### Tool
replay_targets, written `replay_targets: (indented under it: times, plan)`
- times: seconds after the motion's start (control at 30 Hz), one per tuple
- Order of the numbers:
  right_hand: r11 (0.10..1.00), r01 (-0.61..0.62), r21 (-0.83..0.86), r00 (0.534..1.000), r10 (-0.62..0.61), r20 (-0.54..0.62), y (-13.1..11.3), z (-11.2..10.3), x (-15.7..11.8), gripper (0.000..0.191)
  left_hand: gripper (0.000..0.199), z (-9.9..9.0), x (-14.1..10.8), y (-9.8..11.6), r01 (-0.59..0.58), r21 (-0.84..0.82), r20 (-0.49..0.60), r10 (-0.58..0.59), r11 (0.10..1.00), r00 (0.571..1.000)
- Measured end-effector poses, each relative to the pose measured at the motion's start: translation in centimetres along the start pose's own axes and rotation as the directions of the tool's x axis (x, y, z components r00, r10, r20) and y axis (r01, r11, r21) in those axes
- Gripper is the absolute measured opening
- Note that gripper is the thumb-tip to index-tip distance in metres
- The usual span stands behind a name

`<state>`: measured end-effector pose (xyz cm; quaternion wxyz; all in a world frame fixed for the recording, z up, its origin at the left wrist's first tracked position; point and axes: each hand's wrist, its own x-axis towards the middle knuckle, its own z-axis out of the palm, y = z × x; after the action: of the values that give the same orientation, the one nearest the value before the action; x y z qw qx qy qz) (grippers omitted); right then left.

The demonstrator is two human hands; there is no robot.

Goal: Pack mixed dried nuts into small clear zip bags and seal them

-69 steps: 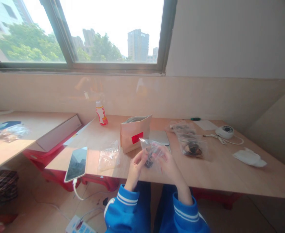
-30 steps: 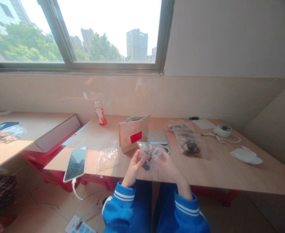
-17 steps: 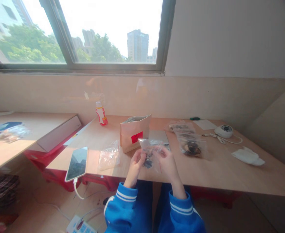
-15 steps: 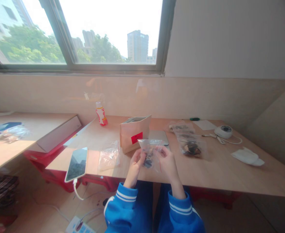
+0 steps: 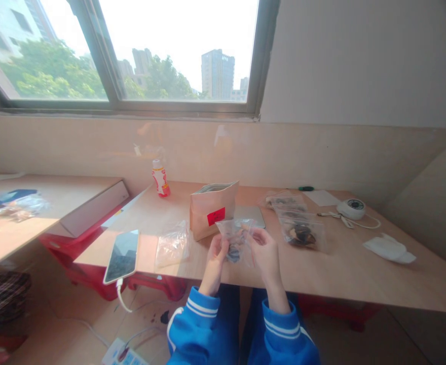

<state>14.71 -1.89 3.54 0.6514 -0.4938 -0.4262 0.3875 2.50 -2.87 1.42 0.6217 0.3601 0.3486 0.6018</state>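
Observation:
Between my hands, over the table's front edge, is a clear zip bag (image 5: 235, 229) with dark pieces in its lower part. My left hand (image 5: 217, 253) pinches the bag's left side. On its right side, the fingers of my right hand (image 5: 264, 249) are closed at the plastic; the exact fingertips are partly hidden. Just behind stands an open brown paper pouch (image 5: 203, 218) with a red label (image 5: 216, 216). Several filled zip bags (image 5: 301, 234) lie to the right, holding dark dried pieces. Left of the pouch are flat clear plastic bags (image 5: 172, 246).
A phone (image 5: 122, 256) with a white cable rests on the table's left front edge. Further back are a drink bottle (image 5: 161, 178), a grey flat device (image 5: 251, 215), a green-handled tool (image 5: 305, 188), a white camera (image 5: 351, 208) and a crumpled tissue (image 5: 388, 248).
My hands stay on the zip bag, with my right hand slightly further right. The whole view has shifted a little. Objects on the table have not moved.

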Motion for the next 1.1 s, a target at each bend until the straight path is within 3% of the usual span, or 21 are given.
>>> replay_targets:
  times: [0.17,0.43,0.6,0.73,0.9,1.1]
  plan:
    - [0.998,-0.045,0.053,0.997,0.041,0.07,-0.7,-0.3,-0.1,0.032,0.04,-0.5,0.2,-0.1,-0.015,0.007,0.019,0.015,1.0,1.0]
    - [1.0,-0.007,0.006,0.998,0.008,-0.07,-0.9,-0.1,-0.2,0.032,0.039,-0.8,0.2,-0.3,0.014,-0.068,-0.018,-0.016,0.998,1.0]
    - [0.989,0.008,0.15,0.986,0.017,-0.166,-1.3,-0.5,0.1,0.036,0.042,-0.5,0.3,-0.3,0.049,-0.135,-0.034,-0.054,0.99,0.998]
    - [0.964,0.005,0.264,0.989,0.033,-0.142,-1.3,-0.3,0.8,0.038,0.046,-0.7,0.2,-0.3,0.071,-0.165,-0.094,-0.087,0.984,0.992]
    - [0.94,0.061,0.337,0.997,-0.038,-0.074,-3.8,1.5,3.6,0.035,0.05,-1.6,0.3,0.3,0.093,-0.157,-0.123,-0.113,0.983,0.986]
    - [0.898,0.295,0.326,0.955,-0.289,-0.068,-8.3,6.4,8.2,0.026,0.05,-2.8,0.9,0.6,0.069,-0.115,-0.146,-0.086,0.991,0.985]
